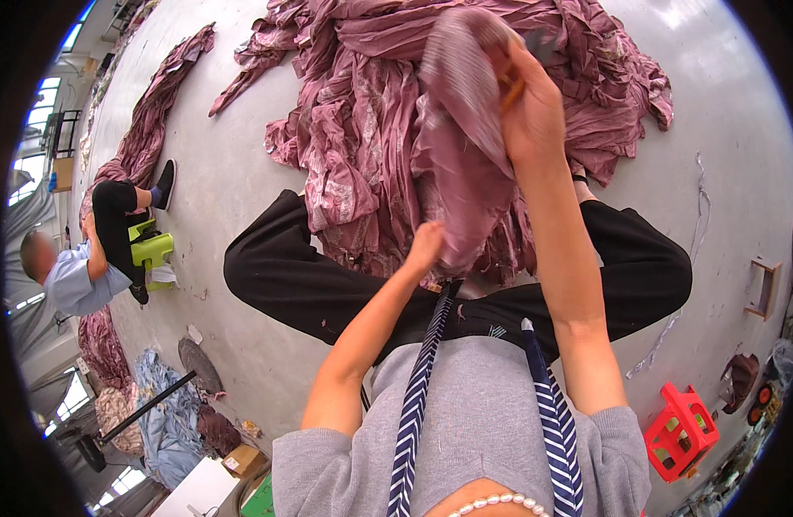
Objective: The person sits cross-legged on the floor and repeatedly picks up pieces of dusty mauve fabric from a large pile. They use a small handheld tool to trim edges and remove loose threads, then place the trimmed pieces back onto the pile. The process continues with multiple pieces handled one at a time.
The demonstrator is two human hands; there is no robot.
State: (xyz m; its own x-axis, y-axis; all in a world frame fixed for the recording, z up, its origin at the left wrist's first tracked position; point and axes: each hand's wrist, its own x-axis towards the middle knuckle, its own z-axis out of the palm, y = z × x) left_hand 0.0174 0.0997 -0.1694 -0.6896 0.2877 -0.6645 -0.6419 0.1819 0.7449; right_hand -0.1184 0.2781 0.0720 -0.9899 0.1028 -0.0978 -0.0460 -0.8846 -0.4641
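Note:
A large heap of crumpled mauve fabric (353,129) with pale patterned patches lies between my bent legs. One piece of it, a blurred length of mauve cloth (465,164), is lifted off the heap. My right hand (534,108) holds this piece high up with bent fingers. A thin orange thing (512,91), its kind not clear, shows inside that hand. Lower down, close to my lap, my left hand (427,245) is closed on the cloth's left lower edge. A striped navy strap (422,379) hangs down my front.
To the left, a person (82,271) sits by a lime-green stool (153,250), with a long mauve cloth (146,129) stretching along the floor. Blue cloth (164,405) is heaped lower left. A red stool (676,435) and a small wooden frame (763,289) stand right.

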